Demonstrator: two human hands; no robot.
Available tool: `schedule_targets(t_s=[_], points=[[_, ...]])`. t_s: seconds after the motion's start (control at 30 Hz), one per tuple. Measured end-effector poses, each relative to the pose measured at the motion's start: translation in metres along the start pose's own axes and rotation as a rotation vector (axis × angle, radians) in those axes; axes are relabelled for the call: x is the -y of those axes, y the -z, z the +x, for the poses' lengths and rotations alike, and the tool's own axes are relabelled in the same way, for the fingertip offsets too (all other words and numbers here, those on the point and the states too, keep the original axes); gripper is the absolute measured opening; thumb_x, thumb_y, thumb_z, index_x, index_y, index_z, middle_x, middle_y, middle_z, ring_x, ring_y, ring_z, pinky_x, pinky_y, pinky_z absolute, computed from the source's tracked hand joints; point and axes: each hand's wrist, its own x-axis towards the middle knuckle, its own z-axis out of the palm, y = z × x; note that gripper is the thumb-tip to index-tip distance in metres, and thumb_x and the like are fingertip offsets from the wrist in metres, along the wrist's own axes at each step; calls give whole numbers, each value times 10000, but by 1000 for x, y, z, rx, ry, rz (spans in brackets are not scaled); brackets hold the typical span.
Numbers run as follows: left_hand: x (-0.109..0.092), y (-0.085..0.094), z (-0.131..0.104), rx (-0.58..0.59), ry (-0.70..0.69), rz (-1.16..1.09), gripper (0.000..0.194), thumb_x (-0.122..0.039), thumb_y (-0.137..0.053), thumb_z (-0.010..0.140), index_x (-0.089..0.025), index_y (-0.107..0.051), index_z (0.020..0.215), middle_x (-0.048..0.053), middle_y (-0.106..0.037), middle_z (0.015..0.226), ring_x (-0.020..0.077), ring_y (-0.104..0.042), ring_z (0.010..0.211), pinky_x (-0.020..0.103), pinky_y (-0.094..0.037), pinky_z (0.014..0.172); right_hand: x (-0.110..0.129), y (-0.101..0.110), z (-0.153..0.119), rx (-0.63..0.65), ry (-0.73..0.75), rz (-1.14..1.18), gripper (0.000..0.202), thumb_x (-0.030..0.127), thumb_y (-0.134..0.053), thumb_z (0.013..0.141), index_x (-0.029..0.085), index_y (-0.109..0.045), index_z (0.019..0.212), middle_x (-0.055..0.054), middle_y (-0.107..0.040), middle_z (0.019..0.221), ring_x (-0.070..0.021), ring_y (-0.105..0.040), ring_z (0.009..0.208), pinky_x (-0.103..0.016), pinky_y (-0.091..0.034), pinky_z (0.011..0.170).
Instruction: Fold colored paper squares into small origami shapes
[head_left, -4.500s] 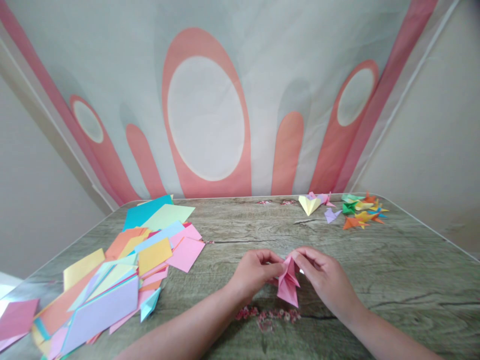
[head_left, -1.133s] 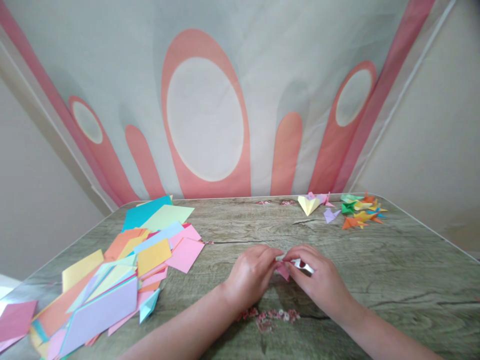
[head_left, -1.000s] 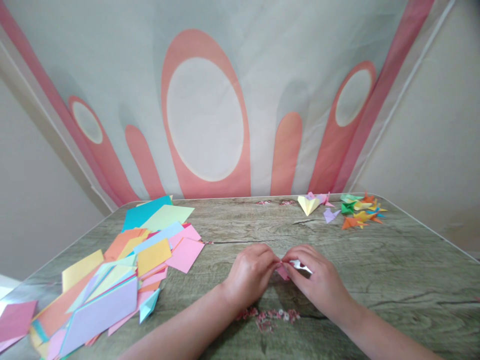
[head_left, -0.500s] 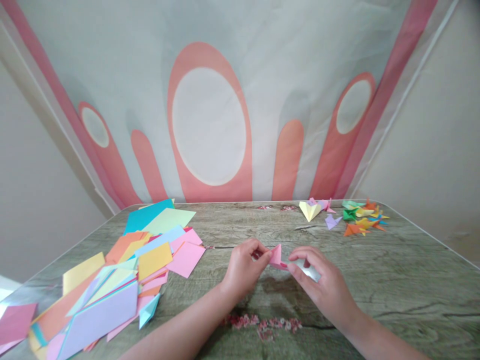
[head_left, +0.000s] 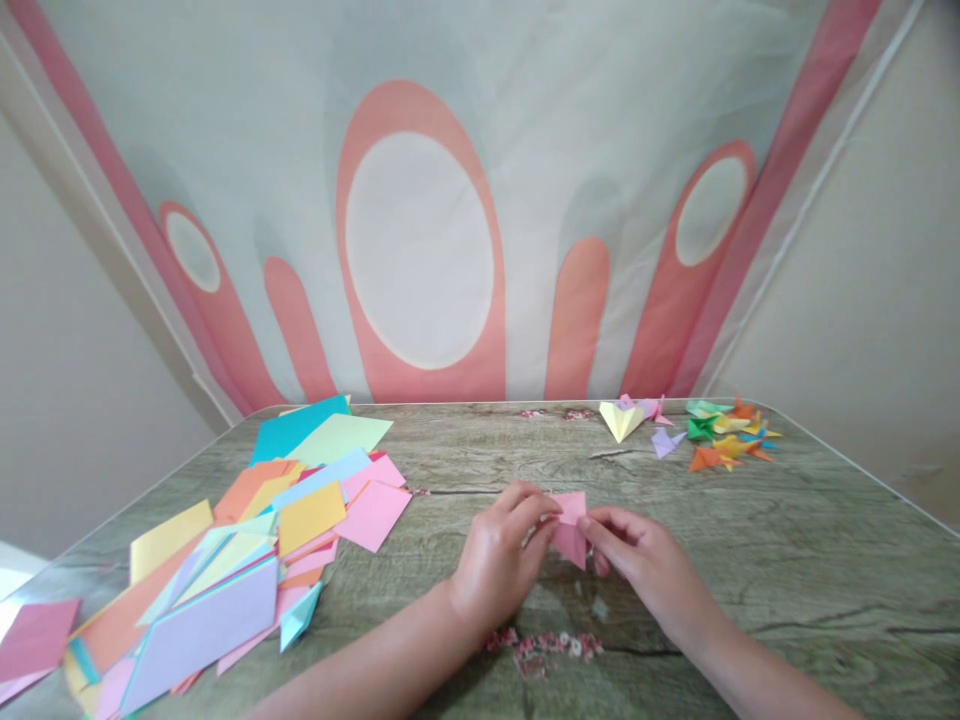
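Note:
A small folded piece of pink origami paper [head_left: 571,528] is held just above the wooden-patterned table, between my two hands. My left hand [head_left: 506,548] pinches its left side, fingers curled over the edge. With thumb and fingertips, my right hand [head_left: 634,550] grips the right edge of the same paper. Creases show across its face; part of the paper is hidden behind the fingers.
Loose coloured paper sheets [head_left: 202,630] spread over the table's left side, a folded light-blue piece [head_left: 301,615] beside them. At the back right lie several small folded paper figures [head_left: 727,440], a lilac one [head_left: 665,442] and a pale yellow one [head_left: 621,421].
The pink paper has turned and now shows a broader, more opened face. My right hand has closed in on its right edge, and my left hand has shifted slightly.

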Motion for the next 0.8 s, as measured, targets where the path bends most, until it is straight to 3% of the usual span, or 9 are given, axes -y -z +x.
schedule_targets(t_s=[0.17, 0.4, 0.57, 0.8], points=[[-1, -5, -2, -7, 39, -63, 158, -145, -564, 881, -194, -684, 970, 54, -668, 936, 157, -618, 893, 262, -481, 815, 0, -1, -1, 34, -9, 116, 348, 494, -533, 887, 181, -637, 777, 31, -561, 577, -124, -499, 551, -233, -341, 522], [0, -10, 0, -18, 274, -217, 185, -158, -609, 843, -217, -699, 993, 20, -713, 925, 139, -657, 782, 240, -517, 734, 3, -2, -2, 32, 0, 182, 296, 455, -547, 889, 182, -634, 815, 35, -557, 601, -116, -484, 564, -233, -324, 524], [-1, -11, 0, -61, 245, -288, 183, -105, -607, 817, -203, -705, 937, 23, -700, 960, 144, -656, 868, 227, -512, 771, 1, -3, 0, 32, 0, 224, 282, 436, -563, 876, 183, -653, 958, 19, -585, 688, -123, -477, 596, -231, -316, 508], [-5, -8, 3, -53, 338, -251, 180, -132, -608, 821, -201, -720, 945, 10, -721, 912, 128, -658, 805, 199, -492, 734, 2, -3, -3, 28, -11, 173, 277, 444, -601, 848, 181, -679, 888, 18, -578, 688, -117, -456, 603, -232, -320, 530]])
